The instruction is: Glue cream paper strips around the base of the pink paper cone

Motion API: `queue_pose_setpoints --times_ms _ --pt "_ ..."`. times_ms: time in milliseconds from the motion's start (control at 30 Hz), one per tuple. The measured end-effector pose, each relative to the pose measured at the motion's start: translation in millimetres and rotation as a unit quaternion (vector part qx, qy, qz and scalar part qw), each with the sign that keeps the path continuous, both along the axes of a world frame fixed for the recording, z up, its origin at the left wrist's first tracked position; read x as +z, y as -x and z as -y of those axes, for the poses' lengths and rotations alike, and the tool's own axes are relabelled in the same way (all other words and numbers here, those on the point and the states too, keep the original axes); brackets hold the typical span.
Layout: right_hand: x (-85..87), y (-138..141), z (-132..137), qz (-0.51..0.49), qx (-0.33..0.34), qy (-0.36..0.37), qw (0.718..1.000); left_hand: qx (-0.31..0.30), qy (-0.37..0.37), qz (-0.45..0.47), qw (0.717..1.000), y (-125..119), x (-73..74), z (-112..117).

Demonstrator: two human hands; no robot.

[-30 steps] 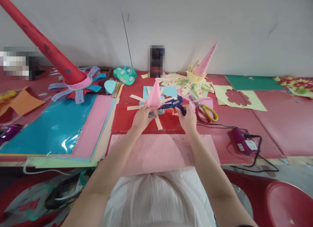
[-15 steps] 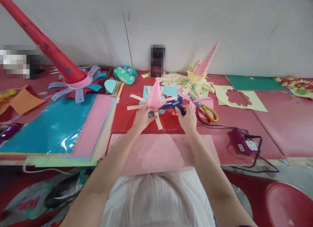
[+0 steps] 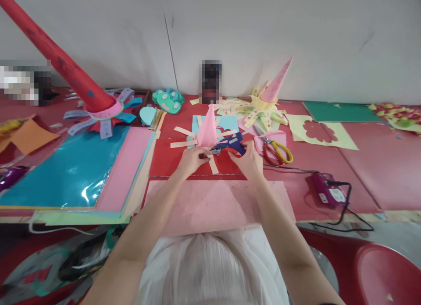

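A pink paper cone (image 3: 208, 127) stands upright in the middle, with pale paper strips (image 3: 184, 131) spreading out around its base over light-blue paper. My left hand (image 3: 193, 161) is closed at the near left side of the base, fingers pinching its edge; the exact contact is partly hidden. My right hand (image 3: 249, 159) grips a dark-blue glue gun (image 3: 233, 141) by its handle, near an orange trigger. The gun's nozzle points left, close against the cone's base near my left fingertips.
Red-and-yellow scissors (image 3: 279, 151) lie right of my right hand. A purple power adapter (image 3: 329, 190) with black cables sits farther right. Blue and pink sheets (image 3: 66, 173) are stacked left, below a tall red cone (image 3: 70, 72). Another pink cone (image 3: 278, 81) stands behind, and pink paper (image 3: 213, 208) lies in front.
The glue gun has shifted slightly left and tilted at the cone's base. My right thumb has moved outward and down, and my left fingers have shifted slightly. The cone stays put.
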State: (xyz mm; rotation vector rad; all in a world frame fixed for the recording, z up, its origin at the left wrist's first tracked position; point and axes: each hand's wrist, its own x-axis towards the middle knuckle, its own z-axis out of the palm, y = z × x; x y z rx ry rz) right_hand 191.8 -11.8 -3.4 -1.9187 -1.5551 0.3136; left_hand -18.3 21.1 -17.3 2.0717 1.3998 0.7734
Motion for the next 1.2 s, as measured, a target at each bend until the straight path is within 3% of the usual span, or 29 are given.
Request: queue_pose_setpoints --times_ms 467,1200 --pt "-10.7 3 -4 0.061 0.013 -0.074 0.995 -0.026 0.033 -0.016 0.999 3 6.2 -2" --pt "-8.2 -3 -2 0.083 0.062 -0.129 0.986 -0.026 0.06 -0.012 0.998 3 7.7 -1"
